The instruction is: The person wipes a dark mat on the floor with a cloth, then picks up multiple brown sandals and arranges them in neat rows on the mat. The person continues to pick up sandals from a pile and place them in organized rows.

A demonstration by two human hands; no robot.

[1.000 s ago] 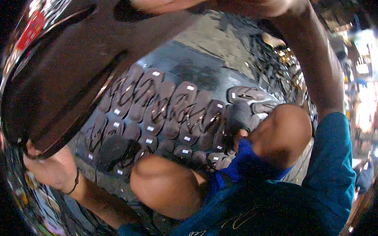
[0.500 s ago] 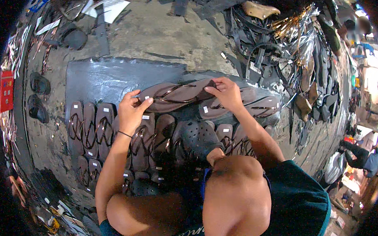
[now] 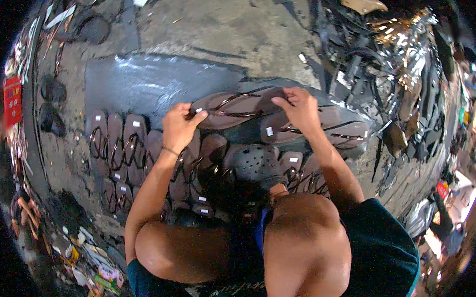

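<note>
A brown flip-flop (image 3: 221,120) with shiny dark straps is stretched lengthwise between my two hands. My left hand (image 3: 182,128) pinches its left end, where a small white label shows. At the other end, the thumb and fingers of my right hand (image 3: 302,107) close on the tip. Whether a second sole lies behind it I cannot tell. Just under my right hand lies another labelled brown flip-flop (image 3: 277,133). Rows of similar flip-flops (image 3: 134,134) lie left of and below my left forearm, partly hidden by my arms and legs.
A shiny black sheet (image 3: 134,78) lies on the floor beyond the flip-flops. My foot in a black clog (image 3: 252,161) stands among them. Dark scraps and glossy strips (image 3: 414,50) are heaped at far right. Two dark shoes (image 3: 52,119) lie at left, near a red panel (image 3: 13,102).
The whole view has shifted, so the floor items appear displaced. Both hands keep their hold on the flip-flop's ends, which now appears slightly farther right and higher in the picture.
</note>
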